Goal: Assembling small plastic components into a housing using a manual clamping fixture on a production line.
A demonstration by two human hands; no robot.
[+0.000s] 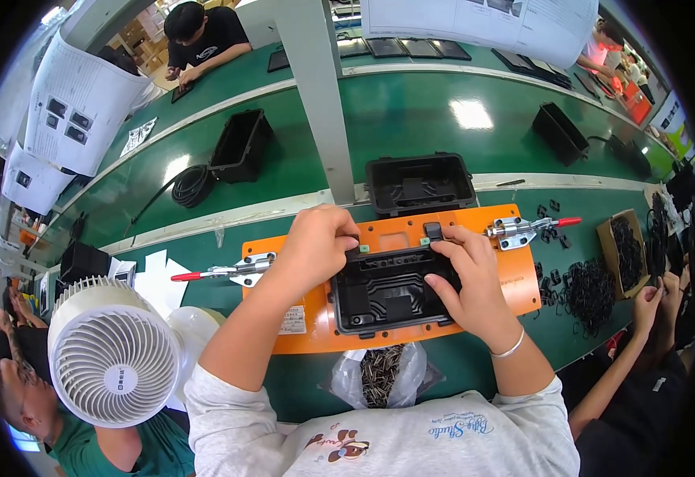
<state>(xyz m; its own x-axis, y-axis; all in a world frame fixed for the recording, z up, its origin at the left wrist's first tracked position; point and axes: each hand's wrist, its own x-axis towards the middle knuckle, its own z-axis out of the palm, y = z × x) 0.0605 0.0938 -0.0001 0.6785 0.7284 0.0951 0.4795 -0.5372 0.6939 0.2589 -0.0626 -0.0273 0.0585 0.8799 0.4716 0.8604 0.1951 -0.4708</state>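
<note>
In front of me a black plastic box (391, 294) lies with its hollow side up in an orange fixture plate (315, 338). My left hand (315, 242) is at the box's far left corner, beside a small green block. Its fingers are curled together in a pinch, and whatever is between them is hidden. At the far right corner, my right hand (473, 278) has its thumb and index finger apart. The index fingertip touches the corner by a second green block (424, 242), and the thumb reaches over the box. A black clip (433, 231) stands up beside that fingertip.
Red-handled toggle clamps (228, 270) (526, 230) flank the plate. Beyond it sits another black box (420, 184). A bag of metal pins (381, 375) lies nearest me. Black clips (590, 294) pile up at right beside a cardboard box (624, 254). A white fan (117, 358) stands left. Co-workers sit around.
</note>
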